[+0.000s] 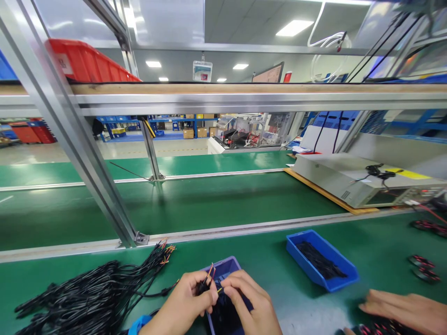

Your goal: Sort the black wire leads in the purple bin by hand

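My left hand (183,302) pinches the end of a black cable (205,284) whose red and yellow wire tips stick up between my fingers. My right hand (249,300) is closed on the same wire ends from the right, just above a small purple tray (223,269) that lies under both hands. The cable trails left toward a large bundle of black cables (87,293) with stripped coloured tips, spread on the green bench.
A blue bin (319,260) with thin black parts sits to the right. Another person's hand (405,309) rests at the lower right by red-black parts (424,270). A beige instrument box (363,179) stands beyond the conveyor belt (209,204). Aluminium frame posts (70,139) rise on the left.
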Demonstrator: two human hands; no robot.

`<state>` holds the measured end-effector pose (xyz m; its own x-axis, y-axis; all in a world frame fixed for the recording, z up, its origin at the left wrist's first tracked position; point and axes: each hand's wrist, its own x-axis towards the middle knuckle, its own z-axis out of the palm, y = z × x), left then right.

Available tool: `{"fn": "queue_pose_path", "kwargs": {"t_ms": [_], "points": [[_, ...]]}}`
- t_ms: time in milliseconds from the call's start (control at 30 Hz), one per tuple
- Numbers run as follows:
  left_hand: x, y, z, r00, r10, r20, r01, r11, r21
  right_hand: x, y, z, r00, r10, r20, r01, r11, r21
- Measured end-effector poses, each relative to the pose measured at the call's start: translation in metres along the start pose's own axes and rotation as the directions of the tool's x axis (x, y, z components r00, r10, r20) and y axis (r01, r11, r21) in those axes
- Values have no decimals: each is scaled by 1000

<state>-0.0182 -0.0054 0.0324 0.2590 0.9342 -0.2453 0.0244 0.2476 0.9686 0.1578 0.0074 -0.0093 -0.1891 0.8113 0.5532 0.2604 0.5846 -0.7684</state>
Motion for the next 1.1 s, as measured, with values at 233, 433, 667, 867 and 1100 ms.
{"fn": "queue_pose_path", "kwargs": {"t_ms": [233,433,667,867,1100], "points": [[1,-6,-1,999,38,29,-37,998,-58,-1,-3,-5,984,7,180,-21,997,77],[-3,6,1,1000,4,27,-4,1000,1,-1,2,-7,999,-7,-41,7,1000,3],[-2,-1,2,1000,-7,4,7,1000,-28,4,-6,-4,990,-137,-17,137,990,-17],[-2,0,1,999,28,23,-28,999,-27,8,-18,-8,971,-225,84,228,973,-26],[-3,-6,-2,998,58,11,-55,984,-169,1,-13,0,989,-98,112,102,994,-31]]}}
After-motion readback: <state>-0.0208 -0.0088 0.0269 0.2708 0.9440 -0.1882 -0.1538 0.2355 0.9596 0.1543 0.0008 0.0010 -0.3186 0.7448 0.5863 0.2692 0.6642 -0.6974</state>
